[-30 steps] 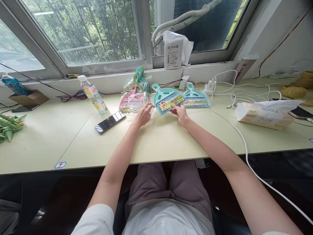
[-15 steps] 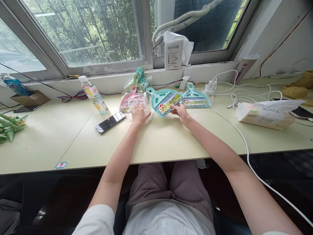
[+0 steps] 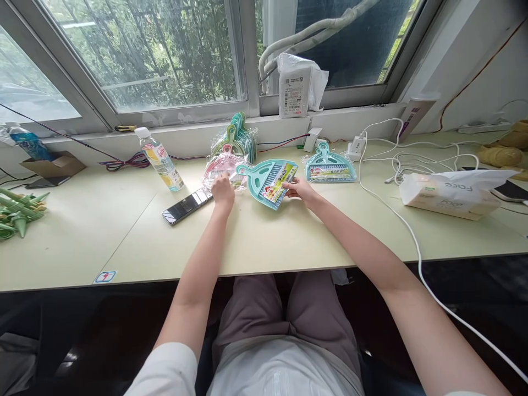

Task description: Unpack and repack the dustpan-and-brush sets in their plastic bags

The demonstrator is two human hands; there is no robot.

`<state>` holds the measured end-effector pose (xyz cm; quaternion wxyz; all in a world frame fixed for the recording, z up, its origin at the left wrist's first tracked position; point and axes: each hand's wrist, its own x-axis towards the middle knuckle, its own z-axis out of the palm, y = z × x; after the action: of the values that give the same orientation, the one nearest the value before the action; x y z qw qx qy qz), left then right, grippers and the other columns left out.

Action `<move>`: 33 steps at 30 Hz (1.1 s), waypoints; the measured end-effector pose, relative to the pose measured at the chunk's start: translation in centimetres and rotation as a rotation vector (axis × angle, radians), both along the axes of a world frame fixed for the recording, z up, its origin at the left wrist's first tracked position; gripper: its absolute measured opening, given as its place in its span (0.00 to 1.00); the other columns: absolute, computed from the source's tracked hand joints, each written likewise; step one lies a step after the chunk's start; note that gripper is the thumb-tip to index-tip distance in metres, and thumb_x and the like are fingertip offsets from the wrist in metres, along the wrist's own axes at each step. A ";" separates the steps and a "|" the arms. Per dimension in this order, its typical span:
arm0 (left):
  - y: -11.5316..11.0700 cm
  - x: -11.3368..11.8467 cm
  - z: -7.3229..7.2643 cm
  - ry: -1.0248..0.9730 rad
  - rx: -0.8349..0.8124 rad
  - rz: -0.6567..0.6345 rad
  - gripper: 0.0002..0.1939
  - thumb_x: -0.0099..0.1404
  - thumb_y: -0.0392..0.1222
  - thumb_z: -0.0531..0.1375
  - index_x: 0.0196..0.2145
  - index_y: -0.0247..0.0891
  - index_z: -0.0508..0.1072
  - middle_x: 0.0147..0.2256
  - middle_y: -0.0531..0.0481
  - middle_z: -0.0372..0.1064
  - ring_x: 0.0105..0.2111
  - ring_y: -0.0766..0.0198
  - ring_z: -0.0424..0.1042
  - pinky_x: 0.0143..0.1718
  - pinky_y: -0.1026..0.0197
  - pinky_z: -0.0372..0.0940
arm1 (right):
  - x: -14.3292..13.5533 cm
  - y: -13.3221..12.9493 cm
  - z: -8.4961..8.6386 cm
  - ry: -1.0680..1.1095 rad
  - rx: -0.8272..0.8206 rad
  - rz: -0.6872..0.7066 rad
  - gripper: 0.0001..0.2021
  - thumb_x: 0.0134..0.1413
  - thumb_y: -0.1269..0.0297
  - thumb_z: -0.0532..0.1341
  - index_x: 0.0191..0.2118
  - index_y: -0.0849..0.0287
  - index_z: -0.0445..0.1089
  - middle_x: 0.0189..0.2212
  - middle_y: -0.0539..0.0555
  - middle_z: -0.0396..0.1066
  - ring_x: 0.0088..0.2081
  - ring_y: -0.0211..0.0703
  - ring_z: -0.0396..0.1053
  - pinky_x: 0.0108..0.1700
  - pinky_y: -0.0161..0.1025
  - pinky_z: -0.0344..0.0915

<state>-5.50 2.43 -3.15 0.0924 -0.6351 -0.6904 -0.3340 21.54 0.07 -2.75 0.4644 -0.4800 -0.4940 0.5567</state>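
Observation:
My right hand grips the labelled edge of a turquoise dustpan and brush set, tilted above the desk with its handle pointing left. My left hand is closed, fingers curled down at the near edge of a pink dustpan set in clear plastic wrap; what its fingertips hold, if anything, is hidden. Behind the pink set stands a row of wrapped green and turquoise dustpan sets. Another wrapped turquoise dustpan set lies to the right, apart from my right hand.
A phone and a leaning drink bottle are left of my left hand. White cables and a tissue pack occupy the right side. Green plastic pieces lie far left. The desk edge runs before my lap.
The turquoise set in my right hand has moved slightly left and nearer, its handle swinging down to the left. My left hand has shifted left and its spread fingers have curled closed.

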 end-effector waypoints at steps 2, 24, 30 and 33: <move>-0.1 -0.2 0.2 -0.038 0.037 0.000 0.22 0.57 0.24 0.48 0.45 0.39 0.71 0.39 0.39 0.73 0.43 0.49 0.71 0.43 0.50 0.67 | -0.1 -0.1 0.1 -0.015 -0.006 0.048 0.08 0.51 0.68 0.66 0.38 0.61 0.71 0.27 0.53 0.77 0.24 0.35 0.73 0.27 0.30 0.69; -1.9 2.3 1.6 -0.147 0.166 -0.268 0.18 0.62 0.25 0.48 0.43 0.40 0.69 0.45 0.42 0.68 0.49 0.53 0.67 0.51 0.50 0.65 | -1.0 -0.2 -1.0 0.055 0.004 0.028 0.06 0.50 0.69 0.66 0.36 0.60 0.71 0.27 0.51 0.77 0.23 0.34 0.72 0.26 0.30 0.68; -2.7 3.9 1.3 -0.020 0.118 -0.404 0.19 0.63 0.24 0.46 0.44 0.38 0.69 0.47 0.41 0.66 0.52 0.54 0.65 0.52 0.51 0.65 | -1.4 -1.0 -0.2 0.068 -0.003 -0.092 0.03 0.52 0.70 0.64 0.34 0.59 0.70 0.28 0.51 0.77 0.24 0.35 0.72 0.28 0.32 0.69; -2.6 4.2 0.9 0.007 0.118 -0.433 0.21 0.62 0.22 0.46 0.45 0.39 0.68 0.49 0.42 0.65 0.53 0.54 0.64 0.52 0.51 0.65 | -1.2 -1.0 -0.3 0.077 -0.003 -0.196 0.04 0.53 0.69 0.64 0.34 0.58 0.68 0.30 0.50 0.77 0.25 0.35 0.72 0.34 0.35 0.72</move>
<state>-1.32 -0.15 -2.25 0.0579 -0.7630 -0.5169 -0.3837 20.31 -0.93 -3.03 0.5345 -0.5049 -0.4257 0.5275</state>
